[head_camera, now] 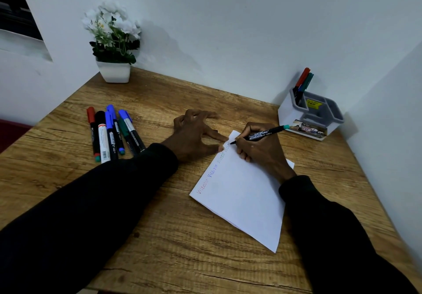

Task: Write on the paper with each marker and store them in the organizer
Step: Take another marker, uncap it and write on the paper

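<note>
From the head view, the main risk is the paper (242, 193) sliding or pivoting mid-stroke, since only fingertips pin its far left edge and the rest lies loose on the surface (173, 236). The row of words has also nearly reached the sheet's far corner, so the next letters could run off onto the wood. The writing hand's heel rests on the sheet and could smear fresh ink if it drags across it. The right hand (260, 147) closes around a marker (262, 133) in a pen grip, tip on the paper near that corner. The left hand (196, 133) is spread wide and arched, holding nothing, fingertips pressing the surface and the paper's edge. Loose markers (112, 131) lie well left. The organizer (287, 113) stands far right, with stored markers (302, 83) upright in it.
</note>
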